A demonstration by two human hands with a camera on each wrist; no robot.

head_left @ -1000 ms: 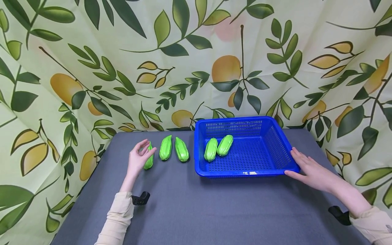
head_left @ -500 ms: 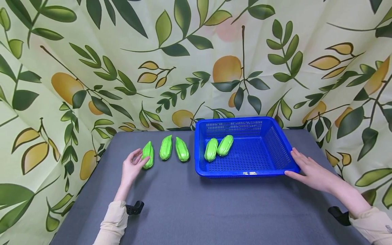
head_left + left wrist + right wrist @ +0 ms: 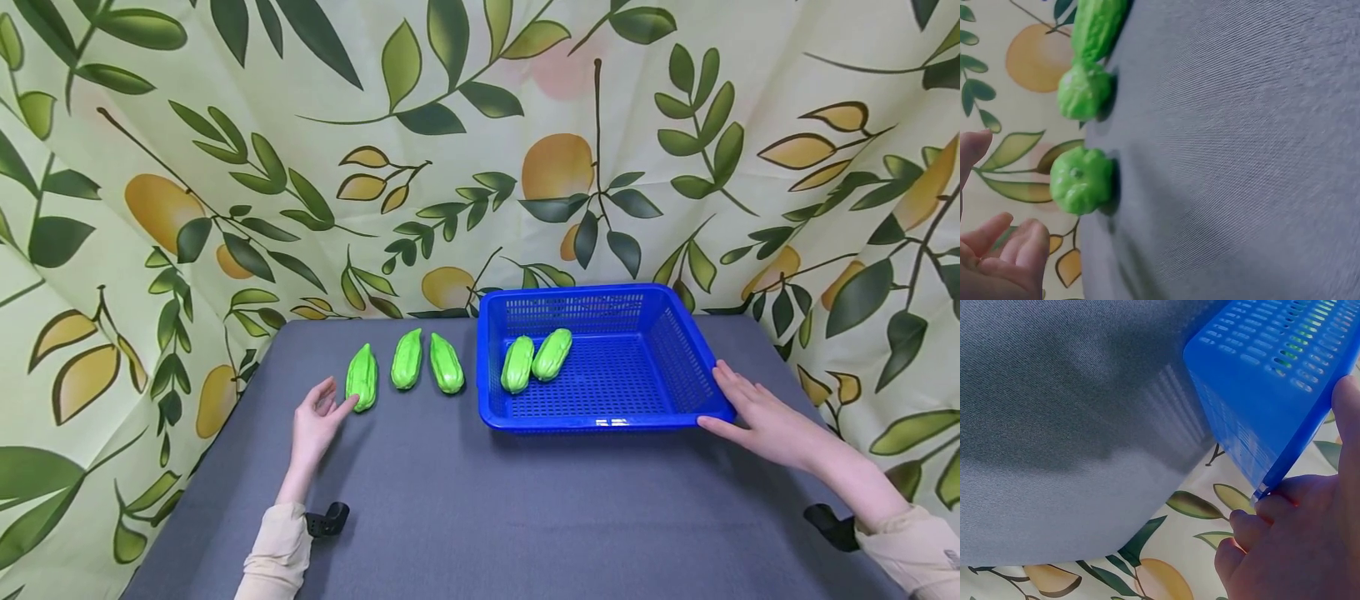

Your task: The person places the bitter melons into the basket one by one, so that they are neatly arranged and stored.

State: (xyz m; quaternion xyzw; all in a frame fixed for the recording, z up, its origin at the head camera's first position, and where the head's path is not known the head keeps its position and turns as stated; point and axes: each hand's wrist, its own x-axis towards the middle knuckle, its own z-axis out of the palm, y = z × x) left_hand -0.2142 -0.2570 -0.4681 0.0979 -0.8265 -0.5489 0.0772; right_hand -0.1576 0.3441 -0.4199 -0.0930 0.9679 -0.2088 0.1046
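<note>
My left hand [image 3: 318, 421] is just left of the leftmost bitter melon [image 3: 362, 377], its thumb near the melon's lower end; whether they touch cannot be told. In the left wrist view, the thumb and the loosely bent fingers [image 3: 1025, 250] stand apart with nothing between them. Two more green bitter melons, a middle one [image 3: 407, 359] and a right one [image 3: 447, 364], lie beside it. My right hand [image 3: 772, 425] rests at the near right corner of a blue plastic basket [image 3: 600, 423], fingers fairly straight along its side rim, thumb on the front rim.
Inside the basket, towards its left wall, lie two bitter melons, one upright [image 3: 517, 365] and one slanted [image 3: 552, 355]. A grey cloth [image 3: 525, 508] covers the table. Behind it hangs a leaf-and-fruit patterned curtain [image 3: 465, 242], close to the basket's back rim.
My left hand has drawn back leftward and nearer from over the leftmost bitter melon, leaving it fully in sight. The right hand and the basket look unchanged.
</note>
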